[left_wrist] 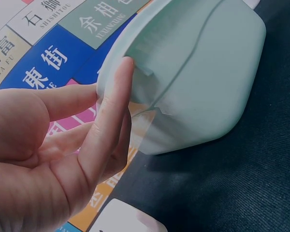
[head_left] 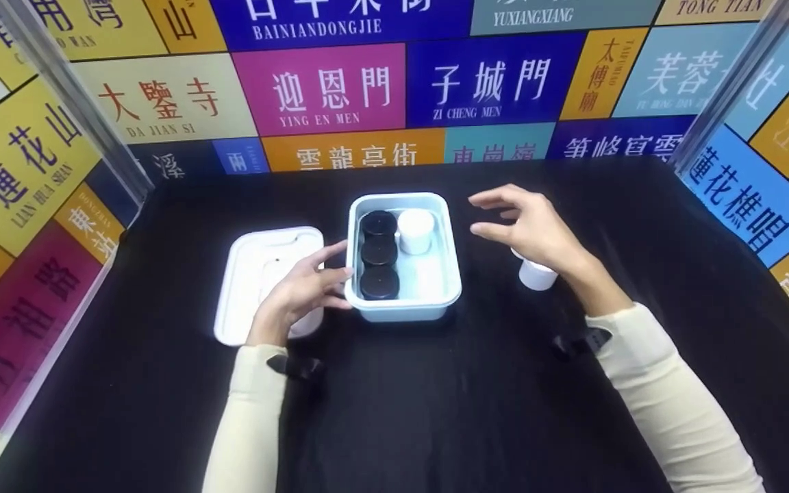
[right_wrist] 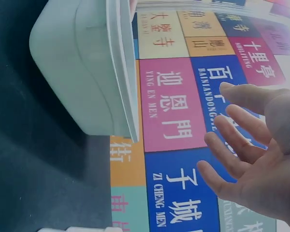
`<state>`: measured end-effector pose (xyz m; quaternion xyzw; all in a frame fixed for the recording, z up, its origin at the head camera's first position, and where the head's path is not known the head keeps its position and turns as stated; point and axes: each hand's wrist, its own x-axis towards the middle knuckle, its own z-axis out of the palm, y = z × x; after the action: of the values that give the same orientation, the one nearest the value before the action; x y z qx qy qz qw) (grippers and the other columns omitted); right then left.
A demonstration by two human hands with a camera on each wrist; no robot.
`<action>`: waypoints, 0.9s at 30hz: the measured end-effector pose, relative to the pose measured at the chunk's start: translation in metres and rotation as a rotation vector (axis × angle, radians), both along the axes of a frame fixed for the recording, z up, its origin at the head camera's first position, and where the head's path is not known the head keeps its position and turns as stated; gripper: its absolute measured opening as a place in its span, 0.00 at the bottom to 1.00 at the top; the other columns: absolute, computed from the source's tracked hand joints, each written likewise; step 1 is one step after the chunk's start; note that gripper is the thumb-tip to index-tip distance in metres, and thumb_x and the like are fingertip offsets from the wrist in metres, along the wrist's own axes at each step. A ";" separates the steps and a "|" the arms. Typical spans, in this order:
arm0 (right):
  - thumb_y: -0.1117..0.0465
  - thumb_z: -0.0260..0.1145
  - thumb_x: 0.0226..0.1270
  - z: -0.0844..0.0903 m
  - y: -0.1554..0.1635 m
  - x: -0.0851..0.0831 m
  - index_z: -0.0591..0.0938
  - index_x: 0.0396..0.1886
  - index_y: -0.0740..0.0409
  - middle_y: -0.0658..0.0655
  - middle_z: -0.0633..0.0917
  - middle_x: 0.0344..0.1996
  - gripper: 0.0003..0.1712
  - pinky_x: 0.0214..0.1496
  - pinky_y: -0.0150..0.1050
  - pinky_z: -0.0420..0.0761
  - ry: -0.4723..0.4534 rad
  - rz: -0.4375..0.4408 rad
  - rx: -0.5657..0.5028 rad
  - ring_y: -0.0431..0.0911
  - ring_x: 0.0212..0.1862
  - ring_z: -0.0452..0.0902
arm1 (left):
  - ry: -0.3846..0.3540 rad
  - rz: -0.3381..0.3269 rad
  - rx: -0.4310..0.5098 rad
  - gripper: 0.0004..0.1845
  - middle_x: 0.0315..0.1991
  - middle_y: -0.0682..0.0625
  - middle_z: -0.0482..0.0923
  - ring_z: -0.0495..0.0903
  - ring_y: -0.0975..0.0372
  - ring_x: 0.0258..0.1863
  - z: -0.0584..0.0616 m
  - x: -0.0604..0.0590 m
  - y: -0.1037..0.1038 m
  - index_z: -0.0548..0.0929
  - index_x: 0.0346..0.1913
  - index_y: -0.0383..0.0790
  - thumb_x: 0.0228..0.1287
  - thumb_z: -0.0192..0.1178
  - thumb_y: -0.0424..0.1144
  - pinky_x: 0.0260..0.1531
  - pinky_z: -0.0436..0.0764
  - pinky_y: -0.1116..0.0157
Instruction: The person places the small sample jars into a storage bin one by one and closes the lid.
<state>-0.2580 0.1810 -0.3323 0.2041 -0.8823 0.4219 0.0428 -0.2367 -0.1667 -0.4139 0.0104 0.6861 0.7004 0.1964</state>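
the left hand [head_left: 302, 291] rested with straight fingers [left_wrist: 108, 116] against the left rim of the pale container [head_left: 405, 309], which sat mid-table holding three black-lidded jars [head_left: 379, 255] and one white jar [head_left: 415, 231], while the right hand [head_left: 531, 229] hovered apart to its right, fingers spread and holding nothing. a careless push from the left hand could likely have slid the light container across the dark cloth [head_left: 435, 411] or rattled the jars together. the container's lid [head_left: 257, 274] lay partly under the left hand, and a second white jar [head_left: 537, 275] stood just below the right hand, where a lowering wrist might have tipped it.
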 end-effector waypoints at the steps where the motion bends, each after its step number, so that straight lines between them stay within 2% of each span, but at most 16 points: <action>1: 0.59 0.73 0.63 -0.001 0.003 0.003 0.83 0.58 0.57 0.59 0.84 0.57 0.23 0.70 0.53 0.77 0.014 -0.006 0.006 0.54 0.62 0.78 | 0.002 -0.003 0.003 0.36 0.35 0.45 0.84 0.87 0.58 0.32 0.000 0.000 0.000 0.56 0.79 0.46 0.73 0.56 0.32 0.32 0.91 0.63; 7: 0.62 0.75 0.60 -0.014 0.019 0.015 0.85 0.55 0.58 0.58 0.85 0.52 0.22 0.67 0.55 0.78 0.131 -0.021 0.011 0.51 0.56 0.78 | -0.002 -0.002 0.007 0.35 0.34 0.45 0.85 0.87 0.58 0.31 0.000 0.000 0.001 0.57 0.79 0.47 0.73 0.56 0.32 0.31 0.91 0.63; 10: 0.62 0.77 0.58 -0.024 0.030 0.017 0.86 0.54 0.57 0.57 0.86 0.51 0.22 0.65 0.48 0.80 0.160 -0.042 0.015 0.45 0.51 0.77 | -0.002 -0.001 0.000 0.35 0.35 0.45 0.84 0.87 0.58 0.31 0.001 -0.001 0.001 0.57 0.79 0.47 0.73 0.56 0.33 0.31 0.91 0.63; 13: 0.60 0.78 0.56 -0.035 0.043 0.017 0.86 0.54 0.54 0.55 0.85 0.52 0.24 0.57 0.32 0.80 0.142 -0.063 0.013 0.41 0.47 0.75 | -0.004 -0.001 -0.005 0.36 0.36 0.44 0.83 0.87 0.58 0.32 0.002 -0.001 0.001 0.57 0.79 0.48 0.73 0.57 0.33 0.32 0.91 0.62; 16: 0.59 0.79 0.56 -0.045 0.058 0.016 0.85 0.55 0.52 0.55 0.84 0.53 0.25 0.51 0.22 0.76 0.114 -0.074 -0.002 0.44 0.49 0.75 | -0.008 0.000 -0.006 0.36 0.37 0.44 0.83 0.87 0.58 0.32 0.001 -0.001 0.001 0.57 0.79 0.48 0.73 0.57 0.33 0.32 0.91 0.62; 20: 0.60 0.79 0.55 -0.057 0.075 0.013 0.85 0.57 0.51 0.56 0.83 0.54 0.27 0.54 0.23 0.77 0.102 -0.083 -0.025 0.51 0.52 0.76 | -0.011 0.002 0.000 0.36 0.36 0.43 0.84 0.87 0.58 0.32 0.000 -0.001 0.000 0.57 0.79 0.48 0.73 0.56 0.32 0.32 0.91 0.61; 22: 0.60 0.79 0.56 -0.063 0.082 0.012 0.84 0.57 0.52 0.57 0.83 0.54 0.27 0.56 0.23 0.77 0.093 -0.084 -0.041 0.50 0.54 0.76 | -0.014 0.008 -0.003 0.36 0.37 0.42 0.84 0.88 0.57 0.33 -0.001 -0.001 0.000 0.57 0.79 0.48 0.73 0.56 0.32 0.32 0.91 0.61; 27: 0.62 0.79 0.56 -0.075 0.093 0.008 0.84 0.58 0.58 0.60 0.81 0.55 0.28 0.56 0.17 0.73 0.082 -0.097 -0.054 0.34 0.56 0.71 | -0.017 0.011 -0.014 0.35 0.41 0.40 0.84 0.88 0.56 0.34 0.000 -0.001 0.001 0.57 0.79 0.48 0.73 0.56 0.32 0.34 0.91 0.61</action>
<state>-0.2501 0.2741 -0.4068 0.1771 -0.8771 0.4342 0.1045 -0.2380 -0.1662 -0.4137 -0.0007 0.6894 0.6965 0.1987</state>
